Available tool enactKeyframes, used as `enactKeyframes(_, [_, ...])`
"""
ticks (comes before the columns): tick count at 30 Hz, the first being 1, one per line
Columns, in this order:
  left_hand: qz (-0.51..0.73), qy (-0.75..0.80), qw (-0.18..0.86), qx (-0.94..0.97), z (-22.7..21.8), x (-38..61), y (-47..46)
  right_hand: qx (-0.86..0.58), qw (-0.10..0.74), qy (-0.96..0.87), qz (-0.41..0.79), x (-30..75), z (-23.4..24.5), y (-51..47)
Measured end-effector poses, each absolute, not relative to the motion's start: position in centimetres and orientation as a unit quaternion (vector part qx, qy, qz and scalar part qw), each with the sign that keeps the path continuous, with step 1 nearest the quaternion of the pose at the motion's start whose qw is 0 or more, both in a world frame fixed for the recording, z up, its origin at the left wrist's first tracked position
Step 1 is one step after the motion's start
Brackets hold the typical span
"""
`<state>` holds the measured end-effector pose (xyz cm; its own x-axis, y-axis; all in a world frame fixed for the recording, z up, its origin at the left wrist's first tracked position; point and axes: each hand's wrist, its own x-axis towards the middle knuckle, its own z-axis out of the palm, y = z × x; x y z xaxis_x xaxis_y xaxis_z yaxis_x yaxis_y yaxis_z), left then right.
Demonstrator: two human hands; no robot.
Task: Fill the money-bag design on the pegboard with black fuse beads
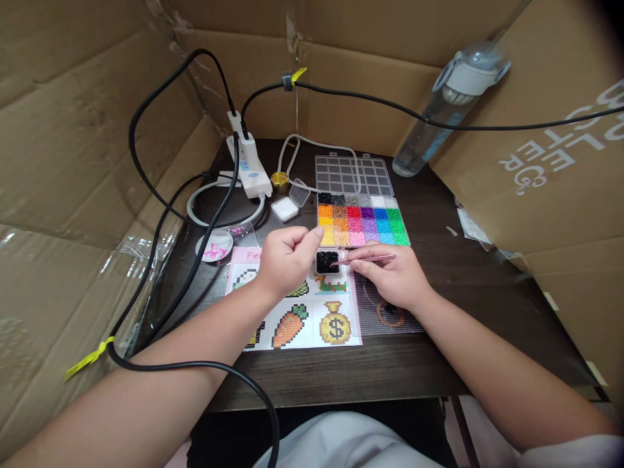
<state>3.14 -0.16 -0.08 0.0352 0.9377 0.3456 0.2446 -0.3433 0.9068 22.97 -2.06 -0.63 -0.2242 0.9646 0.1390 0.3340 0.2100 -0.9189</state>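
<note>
My right hand (394, 276) grips pink tweezers (368, 259) between thumb and fingers. Their tips reach into a small clear box of black beads (327, 262) that rests on the printed pattern sheet (292, 292). My left hand (288, 260) is beside that box, closed, with its thumb stretched along the top; whatever its curled fingers hold, if anything, is hidden. Under my right hand lies a clear pegboard (373, 322), partly covered, bearing a ring of orange and black beads (391, 313). Behind both hands stands a divided case of coloured beads (361, 221), its lid (353, 175) folded back.
At left are a round white dish with pink beads (214, 247), a box of white beads (285, 208) and a gold cup (279, 182). A power strip (251, 166) and black cables (182, 286) cross the left side. A water bottle (439, 114) leans against the cardboard wall.
</note>
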Motion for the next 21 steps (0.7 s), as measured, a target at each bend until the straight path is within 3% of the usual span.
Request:
enactKeyframes(9, [0.512,0.474,0.337,0.632,-0.1,3.1,-0.2,-0.497,0.411,-0.657,0.389,23.3,0.1,-2.3])
enactKeyframes(21, [0.514,0.48,0.332,0.629,-0.2,3.1,-0.1,-0.501,0.511,-0.612,0.336,29.1,1.2,-6.6])
